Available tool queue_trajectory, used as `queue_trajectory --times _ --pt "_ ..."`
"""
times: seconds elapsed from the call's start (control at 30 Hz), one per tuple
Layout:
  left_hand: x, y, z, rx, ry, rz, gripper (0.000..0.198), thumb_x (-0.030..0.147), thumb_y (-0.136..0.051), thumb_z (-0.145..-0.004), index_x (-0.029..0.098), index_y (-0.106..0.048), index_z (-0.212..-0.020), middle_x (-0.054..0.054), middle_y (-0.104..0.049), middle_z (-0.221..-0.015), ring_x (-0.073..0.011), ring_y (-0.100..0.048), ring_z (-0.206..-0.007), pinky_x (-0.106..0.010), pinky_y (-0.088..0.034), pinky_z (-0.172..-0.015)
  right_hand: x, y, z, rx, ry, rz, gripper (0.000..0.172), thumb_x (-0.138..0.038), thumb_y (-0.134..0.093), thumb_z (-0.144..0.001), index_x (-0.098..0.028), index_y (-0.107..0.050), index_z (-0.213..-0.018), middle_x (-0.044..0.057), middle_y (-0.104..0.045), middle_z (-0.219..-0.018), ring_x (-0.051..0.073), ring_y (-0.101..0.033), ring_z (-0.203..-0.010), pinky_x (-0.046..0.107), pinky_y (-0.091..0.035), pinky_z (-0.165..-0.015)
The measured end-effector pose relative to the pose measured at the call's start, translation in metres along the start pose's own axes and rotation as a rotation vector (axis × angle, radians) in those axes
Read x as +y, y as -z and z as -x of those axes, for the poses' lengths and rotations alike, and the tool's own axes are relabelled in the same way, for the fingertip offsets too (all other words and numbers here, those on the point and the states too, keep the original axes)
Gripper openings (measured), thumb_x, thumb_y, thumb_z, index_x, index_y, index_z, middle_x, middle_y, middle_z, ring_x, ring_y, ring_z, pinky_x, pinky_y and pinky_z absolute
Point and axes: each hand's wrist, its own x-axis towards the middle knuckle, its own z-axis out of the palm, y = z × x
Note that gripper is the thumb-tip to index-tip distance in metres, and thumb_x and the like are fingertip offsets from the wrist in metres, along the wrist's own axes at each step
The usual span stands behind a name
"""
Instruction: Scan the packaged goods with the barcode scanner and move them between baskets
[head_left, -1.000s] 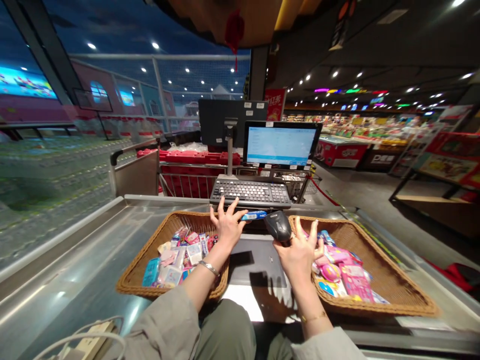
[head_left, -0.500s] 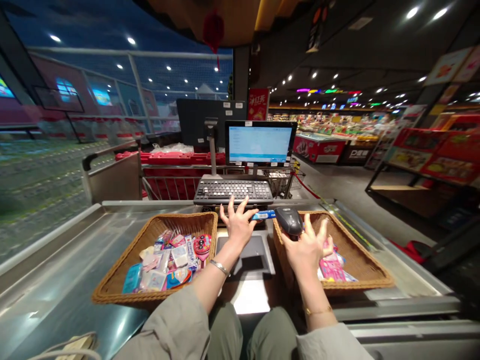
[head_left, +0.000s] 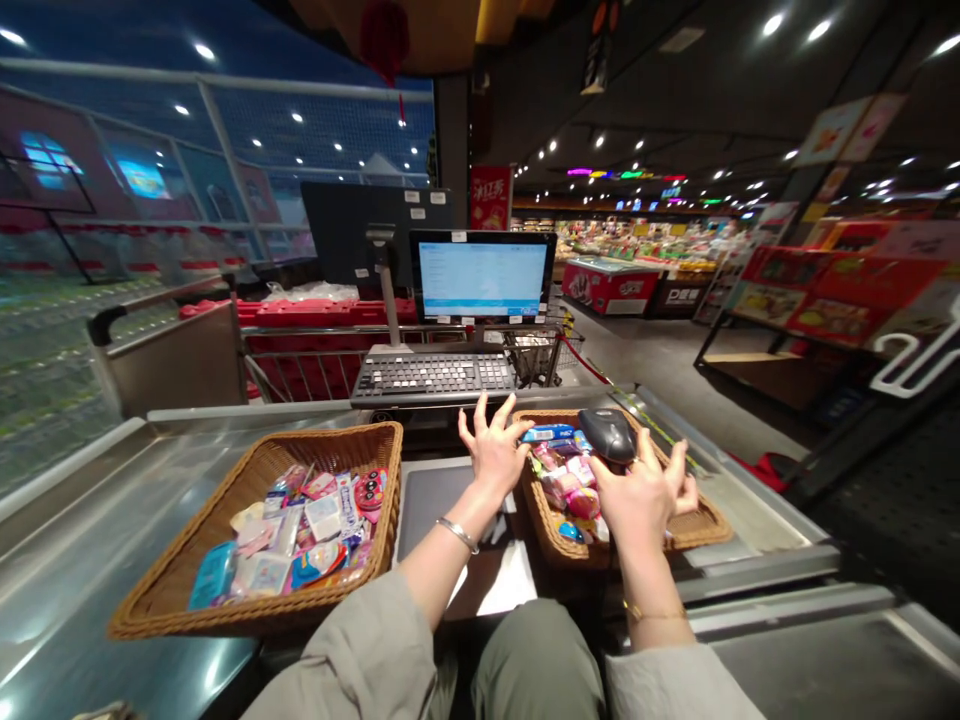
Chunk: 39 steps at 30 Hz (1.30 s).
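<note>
My left hand (head_left: 493, 452), wearing a silver bangle, pinches the left end of a slim blue packet (head_left: 549, 433) between thumb and finger; its other fingers are spread. The packet bears a white barcode label and is held over the back left of the right wicker basket (head_left: 705, 527). In my right hand (head_left: 639, 497) is a black barcode scanner (head_left: 606, 434), its head facing up and its handle mostly hidden by the hand. Below both hands, small colourful packets (head_left: 574, 480) lie in that basket.
A second wicker basket (head_left: 161, 545) on the left holds several small packaged goods. Behind the hands are a keyboard (head_left: 433, 374) and a lit monitor (head_left: 481, 278). Between the baskets lies a flat grey panel (head_left: 431, 505). Metal counter surfaces (head_left: 52, 590) extend on both sides.
The view has turned to the right. My left hand has carried the blue packet rightward over the right basket; the scanner in my right hand has moved along with it.
</note>
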Motion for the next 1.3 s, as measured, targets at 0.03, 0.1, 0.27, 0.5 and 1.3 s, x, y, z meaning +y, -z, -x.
queue_trajectory --times 0.03,0.1,0.27,0.5,1.3 --pt "0.003 -0.004 0.000 -0.008 -0.007 0.007 0.029 0.030 -0.074 -0.079 0.043 -0.073 -0.104 0.011 -0.050 -0.148 -0.0327 -0.019 -0.149 -0.068 -0.011 -0.117 0.004 0.000 -0.001 0.003 -0.007 0.003 0.042 -0.049 -0.057 -0.079 -0.019 -0.073 -0.103 0.014 -0.063 -0.132 0.036 -0.025 -0.144 0.057 -0.018 -0.107" --pt "0.009 -0.013 0.001 -0.023 -0.024 0.019 0.028 0.031 -0.074 -0.079 0.043 -0.074 -0.104 0.011 -0.051 -0.148 -0.0329 -0.019 -0.149 -0.068 -0.011 -0.117 0.011 0.001 -0.003 0.004 -0.018 0.010 0.041 -0.051 -0.056 -0.079 -0.019 -0.073 -0.099 0.013 -0.063 -0.132 0.035 -0.026 -0.144 0.057 -0.019 -0.107" --pt "0.024 -0.036 0.004 -0.060 -0.087 0.036 0.027 0.032 -0.075 -0.078 0.041 -0.074 -0.103 0.009 -0.051 -0.148 -0.0337 -0.019 -0.149 -0.068 -0.010 -0.117 0.024 0.005 -0.008 -0.006 -0.041 0.041 0.038 -0.051 -0.057 -0.080 -0.020 -0.074 -0.093 0.012 -0.063 -0.131 0.035 -0.026 -0.143 0.056 -0.019 -0.107" --pt "0.042 -0.060 0.004 -0.117 -0.137 0.049 0.031 0.024 -0.072 -0.078 0.038 -0.073 -0.105 0.007 -0.052 -0.148 -0.0336 -0.021 -0.149 -0.068 -0.010 -0.117 0.043 0.007 -0.015 -0.032 -0.052 0.074 0.034 -0.050 -0.058 -0.079 -0.020 -0.075 -0.083 0.014 -0.063 -0.132 0.035 -0.025 -0.143 0.055 -0.020 -0.106" --pt "0.022 -0.042 0.008 -0.235 -0.180 -0.100 0.062 0.057 -0.055 -0.089 0.031 -0.048 -0.144 -0.009 -0.023 -0.163 -0.0375 -0.008 -0.152 -0.072 -0.006 -0.115 0.026 0.000 -0.005 -0.061 -0.051 0.039 0.039 -0.047 -0.059 -0.077 -0.017 -0.074 -0.097 0.014 -0.064 -0.130 0.032 -0.025 -0.144 0.054 -0.018 -0.108"
